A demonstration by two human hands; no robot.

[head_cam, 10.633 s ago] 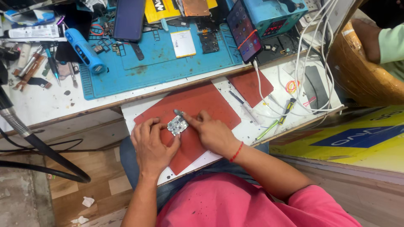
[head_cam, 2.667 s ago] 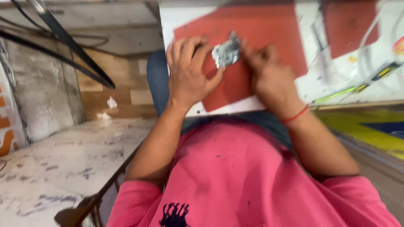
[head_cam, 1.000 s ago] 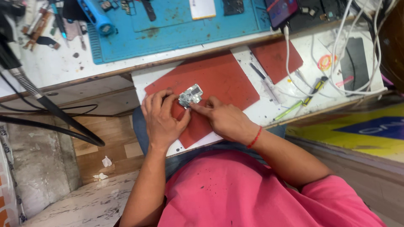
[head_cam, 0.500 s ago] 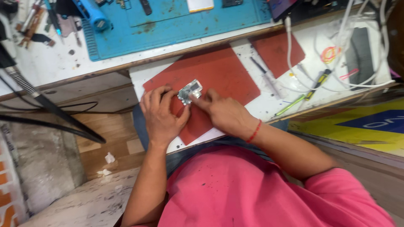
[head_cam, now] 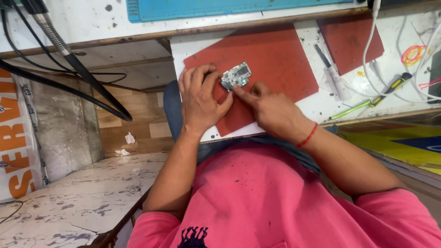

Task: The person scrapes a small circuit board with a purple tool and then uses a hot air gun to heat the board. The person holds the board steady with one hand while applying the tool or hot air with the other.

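A small green circuit board (head_cam: 236, 76) with silvery shields lies on a red mat (head_cam: 271, 64) on the white bench. My left hand (head_cam: 200, 98) holds the board's left edge between thumb and fingers. My right hand (head_cam: 271, 108), with a red thread band at the wrist, presses its fingertips against the board's lower right edge. Both hands rest on the mat.
A second red mat (head_cam: 351, 39) lies to the right, beside a pen-like tool (head_cam: 328, 69), a green-and-yellow screwdriver (head_cam: 374, 101) and white cables (head_cam: 372, 46). A blue work mat (head_cam: 229, 7) runs along the back. Black hoses (head_cam: 69, 64) hang at the left over a marble floor.
The view has tilted down, so less of the bench's back shows. My two hands keep hold of the circuit board on the red mat, with it shifting slightly.
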